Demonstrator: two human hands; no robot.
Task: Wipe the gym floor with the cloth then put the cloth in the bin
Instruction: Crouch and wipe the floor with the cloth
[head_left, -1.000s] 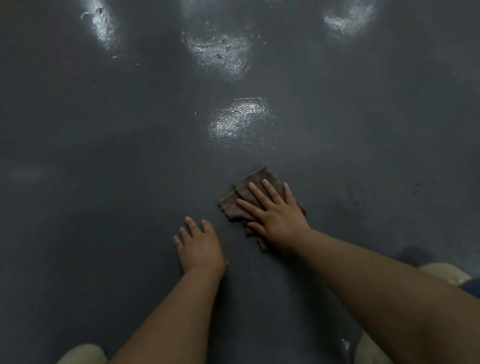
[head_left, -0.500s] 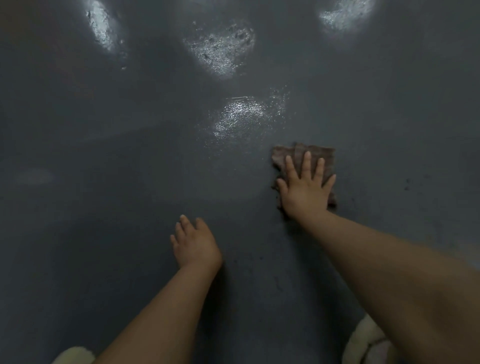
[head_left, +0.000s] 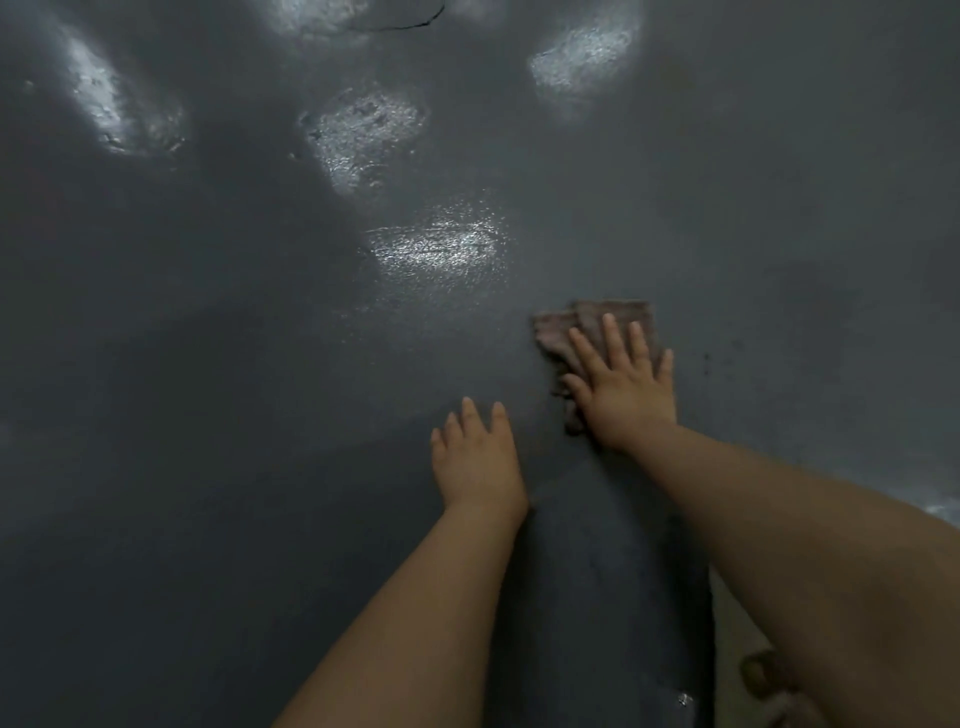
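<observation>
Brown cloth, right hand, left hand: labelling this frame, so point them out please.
Brown fabric cloth (head_left: 618, 314): head view, far edge.
Right hand (head_left: 626, 387): head view, back of hand.
Left hand (head_left: 475, 460): head view, back of hand.

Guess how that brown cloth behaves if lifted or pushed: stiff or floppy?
Probably floppy: the cloth lies folded with ragged, uneven edges under the flat right hand. Likely light, being thin. It should slide easily, since the floor looks glossy, though it may bunch if pushed from one edge.
</observation>
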